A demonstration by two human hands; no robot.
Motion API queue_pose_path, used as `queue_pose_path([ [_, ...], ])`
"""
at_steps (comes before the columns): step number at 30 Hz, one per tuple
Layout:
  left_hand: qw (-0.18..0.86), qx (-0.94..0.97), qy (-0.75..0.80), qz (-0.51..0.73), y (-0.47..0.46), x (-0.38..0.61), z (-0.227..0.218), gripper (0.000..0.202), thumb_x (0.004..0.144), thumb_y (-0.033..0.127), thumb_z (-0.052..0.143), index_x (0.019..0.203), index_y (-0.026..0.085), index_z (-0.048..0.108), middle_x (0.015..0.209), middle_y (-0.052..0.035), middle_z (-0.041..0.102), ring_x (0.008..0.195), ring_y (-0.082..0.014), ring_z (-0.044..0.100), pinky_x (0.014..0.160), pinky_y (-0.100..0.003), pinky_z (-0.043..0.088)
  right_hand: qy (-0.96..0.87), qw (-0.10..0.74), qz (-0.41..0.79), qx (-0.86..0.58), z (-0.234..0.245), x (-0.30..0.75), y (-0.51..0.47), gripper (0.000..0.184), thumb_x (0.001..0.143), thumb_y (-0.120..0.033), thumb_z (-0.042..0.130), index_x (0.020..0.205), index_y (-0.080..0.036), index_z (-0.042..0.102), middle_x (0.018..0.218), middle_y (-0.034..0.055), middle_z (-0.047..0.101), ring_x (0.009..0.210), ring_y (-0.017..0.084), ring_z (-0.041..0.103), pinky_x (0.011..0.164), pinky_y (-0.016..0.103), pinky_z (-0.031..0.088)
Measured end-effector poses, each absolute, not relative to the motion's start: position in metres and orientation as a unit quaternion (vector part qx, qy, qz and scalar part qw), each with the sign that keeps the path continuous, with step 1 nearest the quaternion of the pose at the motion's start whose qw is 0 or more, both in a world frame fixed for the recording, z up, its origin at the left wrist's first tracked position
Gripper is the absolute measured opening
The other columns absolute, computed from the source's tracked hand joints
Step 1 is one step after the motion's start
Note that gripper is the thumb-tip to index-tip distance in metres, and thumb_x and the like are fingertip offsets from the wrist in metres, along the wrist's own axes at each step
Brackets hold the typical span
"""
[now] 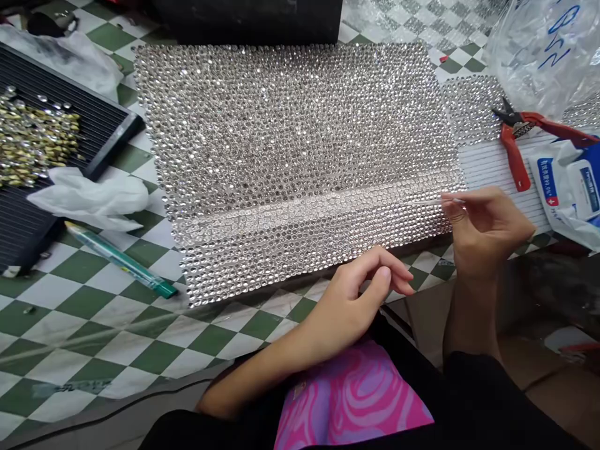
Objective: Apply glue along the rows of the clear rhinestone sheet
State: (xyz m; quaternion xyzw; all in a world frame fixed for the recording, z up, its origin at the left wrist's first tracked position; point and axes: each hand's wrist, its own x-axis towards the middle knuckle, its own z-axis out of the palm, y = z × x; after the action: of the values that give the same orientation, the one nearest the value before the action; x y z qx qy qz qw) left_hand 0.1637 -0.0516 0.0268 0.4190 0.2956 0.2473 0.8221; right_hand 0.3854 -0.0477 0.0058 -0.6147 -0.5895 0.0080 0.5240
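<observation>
On the right, a white-and-blue packet [569,165] carries Chinese print with "99.9%" readable, beside a small white cross on red. Behind it, a clear plastic bag [525,69] bears large blue handwriting turned sideways to us, which we cannot read with certainty. Before us lies a wide sheet of silvery rhinestones [300,125], set in close rows, with a pale band crossing it near our side. The grip of our right hand [487,231] is at the sheet's right end, thumb and forefinger pinched on a thin clear strip [429,202] that reaches left over the stones. Our left hand [365,287] is loosely curled at the sheet's near edge, a gap between thumb and fingers and nothing seen in its grip; we cannot tell whether it touches the stones. Our right hand hides the sheet's near right corner, and a black box [253,19] stands against the far edge. To the left are a ridged black tray [103,134] of gold-backed stones [37,137], a crumpled white tissue [98,194] and a green pen [122,259]. Red-handled cutters [515,150] lie on the right, all on a green-and-white checked surface [210,344].
</observation>
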Motion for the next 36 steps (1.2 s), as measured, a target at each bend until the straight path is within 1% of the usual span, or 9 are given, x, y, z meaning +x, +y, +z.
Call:
queue_pose_path([
  [3, 0.821, 0.422, 0.297, 0.245, -0.0510, 0.1636, 0.0269, 0.026, 0.099, 0.038, 0.045, 0.093, 0.019, 0.061, 0.086, -0.0030, 0.069, 0.087, -0.0122, 0.065, 0.086, -0.024, 0.048, -0.586, 0.510, 0.003, -0.630, 0.0059, 0.3859, -0.0457, 0.006, 0.078, -0.019, 0.076, 0.081, -0.016, 0.072, 0.075, 0.0035, 0.069, 0.074, 0.014, 0.066, 0.066, 0.028, 0.049],
  [11, 0.819, 0.427, 0.301, 0.239, -0.0502, 0.1635, 0.0280, 0.024, 0.099, 0.035, 0.043, 0.093, 0.019, 0.060, 0.086, -0.0019, 0.068, 0.088, -0.0112, 0.065, 0.087, -0.022, 0.047, -0.583, 0.476, -0.008, -0.658, 0.0044, 0.3848, -0.0442, 0.015, 0.079, -0.030, 0.075, 0.078, -0.016, 0.071, 0.074, 0.0039, 0.068, 0.073, 0.013, 0.064, 0.065, 0.028, 0.048],
  [16, 0.819, 0.425, 0.308, 0.233, -0.0506, 0.1634, 0.0287, 0.022, 0.099, 0.032, 0.043, 0.092, 0.019, 0.060, 0.086, -0.0013, 0.068, 0.088, -0.0101, 0.065, 0.086, -0.021, 0.047, -0.586, 0.485, -0.009, -0.649, 0.0049, 0.3833, -0.0430, 0.010, 0.078, -0.025, 0.075, 0.078, -0.016, 0.071, 0.074, 0.0031, 0.068, 0.072, 0.013, 0.064, 0.065, 0.028, 0.047],
  [21, 0.817, 0.426, 0.311, 0.232, -0.0506, 0.1639, 0.0281, 0.022, 0.099, 0.031, 0.043, 0.092, 0.019, 0.060, 0.086, -0.0012, 0.069, 0.089, -0.0108, 0.065, 0.086, -0.022, 0.047, -0.601, 0.455, -0.036, -0.656, 0.0059, 0.3871, -0.0452, 0.008, 0.078, -0.024, 0.075, 0.078, -0.017, 0.071, 0.072, 0.0028, 0.068, 0.070, 0.012, 0.063, 0.064, 0.028, 0.046],
  [25, 0.818, 0.426, 0.309, 0.232, -0.0506, 0.1639, 0.0268, 0.022, 0.099, 0.031, 0.043, 0.092, 0.019, 0.060, 0.087, -0.0009, 0.068, 0.088, -0.0101, 0.065, 0.086, -0.021, 0.047, -0.611, 0.470, -0.037, -0.636, 0.0070, 0.3857, -0.0468, 0.006, 0.078, -0.020, 0.075, 0.079, -0.017, 0.071, 0.073, 0.0020, 0.068, 0.070, 0.012, 0.062, 0.064, 0.027, 0.045],
  [29, 0.820, 0.422, 0.310, 0.231, -0.0498, 0.1638, 0.0267, 0.021, 0.099, 0.029, 0.043, 0.092, 0.019, 0.060, 0.086, -0.0003, 0.067, 0.088, -0.0088, 0.065, 0.086, -0.020, 0.047, -0.609, 0.449, -0.036, -0.653, 0.0078, 0.3862, -0.0468, 0.007, 0.079, -0.022, 0.074, 0.079, -0.017, 0.070, 0.073, 0.0022, 0.068, 0.070, 0.012, 0.062, 0.066, 0.028, 0.046],
  [33, 0.820, 0.422, 0.310, 0.230, -0.0500, 0.1637, 0.0277, 0.021, 0.099, 0.029, 0.043, 0.091, 0.019, 0.060, 0.086, -0.0005, 0.067, 0.088, -0.0092, 0.064, 0.086, -0.020, 0.047, -0.591, 0.478, -0.047, -0.648, 0.0077, 0.3869, -0.0467, 0.008, 0.078, -0.021, 0.075, 0.078, -0.016, 0.070, 0.071, 0.0020, 0.067, 0.067, 0.010, 0.060, 0.064, 0.027, 0.044],
  [36, 0.819, 0.425, 0.309, 0.230, -0.0506, 0.1638, 0.0280, 0.021, 0.099, 0.029, 0.042, 0.092, 0.019, 0.060, 0.086, -0.0004, 0.067, 0.088, -0.0090, 0.064, 0.086, -0.020, 0.047, -0.608, 0.454, -0.028, -0.650, 0.0075, 0.3852, -0.0471, 0.006, 0.079, -0.020, 0.074, 0.080, -0.016, 0.070, 0.074, 0.0019, 0.067, 0.069, 0.010, 0.060, 0.065, 0.027, 0.044],
])
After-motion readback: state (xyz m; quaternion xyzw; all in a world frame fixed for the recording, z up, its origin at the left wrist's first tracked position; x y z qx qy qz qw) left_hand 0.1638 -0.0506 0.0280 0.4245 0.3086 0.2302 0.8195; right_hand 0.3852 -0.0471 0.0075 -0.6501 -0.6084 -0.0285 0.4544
